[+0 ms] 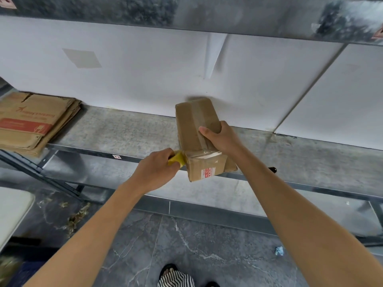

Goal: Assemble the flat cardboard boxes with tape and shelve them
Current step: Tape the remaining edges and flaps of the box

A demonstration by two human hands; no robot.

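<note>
A small brown cardboard box (194,125) rests on the grey metal shelf (124,131), its near end jutting over the shelf's front edge. Clear tape runs along its top seam and down the near face, which carries a red and white label. My right hand (221,137) grips the box's right top edge, thumb on top. My left hand (155,170) grips a yellow tape dispenser (177,159) pressed against the box's near left corner. A stack of flat cardboard boxes (31,123) with red print lies at the shelf's left end.
A white wall (145,69) backs the shelf, and another metal shelf (186,11) runs overhead. Below is a lower shelf level and a dark marbled floor (186,245) with scraps of debris. A pale chair or table corner (12,210) sits at the left.
</note>
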